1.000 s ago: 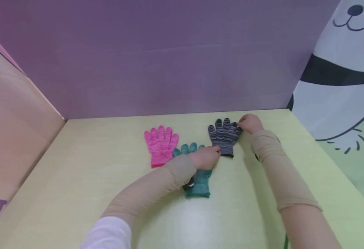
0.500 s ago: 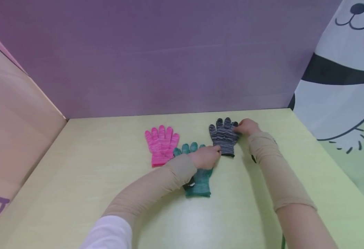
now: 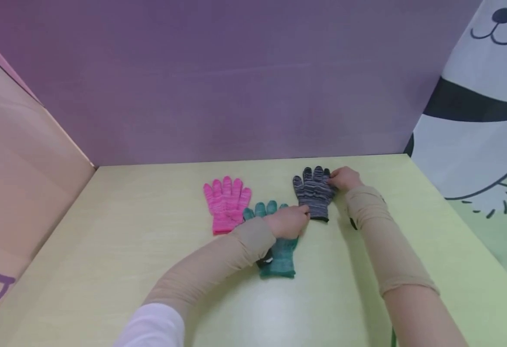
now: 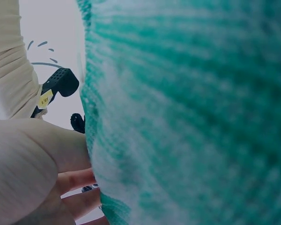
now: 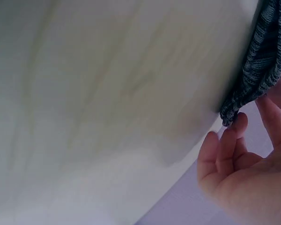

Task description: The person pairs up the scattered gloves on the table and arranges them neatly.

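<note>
A grey-and-black striped knit glove (image 3: 314, 195) lies at the back right of the table, fingers pointing away. My left hand (image 3: 287, 221) reaches over a green glove (image 3: 280, 258) and pinches the lower left edge of the striped glove by its cuff. At its right side, my right hand (image 3: 345, 179) grips the edge just below the fingertips; the right wrist view shows the striped fabric (image 5: 262, 61) at the thumb and fingers of that hand. The green glove is partly hidden under my left forearm and fills much of the left wrist view.
A pink glove (image 3: 227, 205) lies flat left of the green one, their edges close together. The pale yellow table (image 3: 119, 231) meets a purple panel (image 3: 244, 96) at the back. Side panels stand left and right. A black wrist device (image 4: 63, 84) sits on my right arm.
My right hand has shifted slightly left and inward along the striped glove's edge. My left hand stays at the cuff; the whole view has drifted a little.
</note>
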### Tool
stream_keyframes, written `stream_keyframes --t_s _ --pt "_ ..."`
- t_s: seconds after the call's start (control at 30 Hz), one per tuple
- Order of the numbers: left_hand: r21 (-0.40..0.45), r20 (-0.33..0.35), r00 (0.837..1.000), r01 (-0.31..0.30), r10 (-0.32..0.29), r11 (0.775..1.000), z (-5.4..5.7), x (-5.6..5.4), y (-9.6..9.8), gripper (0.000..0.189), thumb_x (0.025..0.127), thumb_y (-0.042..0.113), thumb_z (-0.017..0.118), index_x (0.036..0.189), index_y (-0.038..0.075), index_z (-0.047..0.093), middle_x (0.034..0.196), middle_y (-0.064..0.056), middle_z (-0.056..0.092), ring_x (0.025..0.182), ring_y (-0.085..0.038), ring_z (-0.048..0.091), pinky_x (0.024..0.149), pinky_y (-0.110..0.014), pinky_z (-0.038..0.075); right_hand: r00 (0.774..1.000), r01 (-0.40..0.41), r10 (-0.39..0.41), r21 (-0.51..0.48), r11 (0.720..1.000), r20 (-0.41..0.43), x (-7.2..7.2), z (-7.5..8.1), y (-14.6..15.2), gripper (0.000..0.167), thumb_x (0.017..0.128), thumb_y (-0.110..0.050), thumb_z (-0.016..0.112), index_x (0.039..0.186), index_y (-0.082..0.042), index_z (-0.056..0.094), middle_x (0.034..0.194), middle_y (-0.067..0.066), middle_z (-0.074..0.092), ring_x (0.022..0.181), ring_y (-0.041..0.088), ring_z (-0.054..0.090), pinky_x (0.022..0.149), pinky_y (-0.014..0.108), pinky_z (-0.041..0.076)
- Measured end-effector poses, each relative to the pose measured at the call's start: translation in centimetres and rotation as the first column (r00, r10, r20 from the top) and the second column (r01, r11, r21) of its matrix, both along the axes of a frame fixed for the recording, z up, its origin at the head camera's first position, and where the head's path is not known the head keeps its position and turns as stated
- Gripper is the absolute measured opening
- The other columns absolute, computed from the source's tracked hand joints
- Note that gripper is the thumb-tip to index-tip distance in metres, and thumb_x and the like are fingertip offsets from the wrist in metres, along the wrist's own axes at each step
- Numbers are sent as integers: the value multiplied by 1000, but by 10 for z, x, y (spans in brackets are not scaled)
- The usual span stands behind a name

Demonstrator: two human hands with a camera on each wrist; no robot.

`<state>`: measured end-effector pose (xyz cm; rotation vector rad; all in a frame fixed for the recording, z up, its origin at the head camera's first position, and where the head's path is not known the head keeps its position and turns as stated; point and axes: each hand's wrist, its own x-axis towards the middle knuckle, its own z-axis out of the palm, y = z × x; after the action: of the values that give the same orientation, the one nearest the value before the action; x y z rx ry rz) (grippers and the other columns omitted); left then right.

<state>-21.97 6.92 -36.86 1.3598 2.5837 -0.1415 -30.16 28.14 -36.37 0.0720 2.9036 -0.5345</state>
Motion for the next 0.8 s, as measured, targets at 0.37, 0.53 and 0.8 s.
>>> stream_keyframes --t_s 0.37,0.53,0.8 --pt "-1 -21 1000 7 -7 1000 0 1 0 45 93 19 59 135 2 50 127 -8 50 112 -18 58 94 -23 49 994 109 -109 80 991 -4 0 2 -1 43 91 -32 54 121 -2 60 128 23 56 117 49 46 100 56 38" --pt "8 -28 999 15 -15 1000 0 2 1 43 93 18 58 133 3 52 125 -7 51 110 -17 59 93 -22 48 988 156 -154 89 984 -30 -4 -2 -3 39 88 -32 56 111 -2 65 117 21 63 108 45 53 91 53 46" --pt "16 -31 999 16 -15 1000 -1 3 -1 41 93 18 58 131 3 55 124 -7 51 110 -17 59 94 -22 48 990 136 -130 130 982 -52 -6 -6 -3 38 89 -34 56 92 2 65 106 25 65 99 43 59 81 50 51"
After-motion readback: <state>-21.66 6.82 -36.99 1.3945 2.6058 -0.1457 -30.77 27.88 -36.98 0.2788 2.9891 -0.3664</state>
